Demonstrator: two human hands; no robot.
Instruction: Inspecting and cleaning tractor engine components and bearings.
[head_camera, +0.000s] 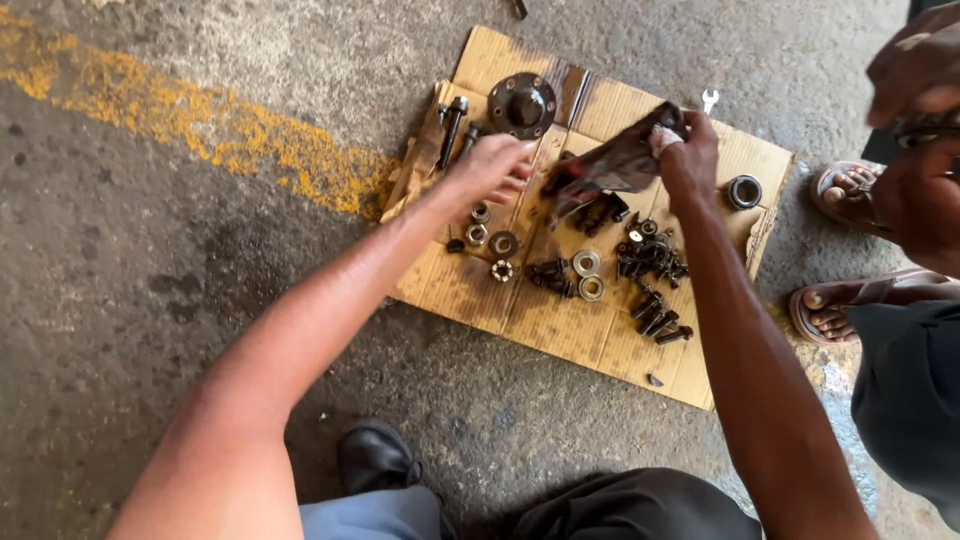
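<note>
Over the cardboard (600, 340), right hand (688, 160) is closed around one end of a dark greasy rag (610, 165), holding it up above the parts. Left hand (492, 170) is open, fingers spread, reaching toward the rag's lower end; it grips nothing. Under the rag: bolts (650, 255) in a heap, washers (587, 275), a bearing (502, 270), all loose on the cardboard. Round flange (521, 104) sits at the far edge, ring part (743, 191) to the right, spanner (709, 99) just off the sheet on the concrete floor (150, 280). Another person's sandalled foot (835, 305) is just beside the cardboard. Risk: the rag's hanging end sweeps the bolts and scatters them; washers likely roll off the cardboard, maybe underfoot.
</note>
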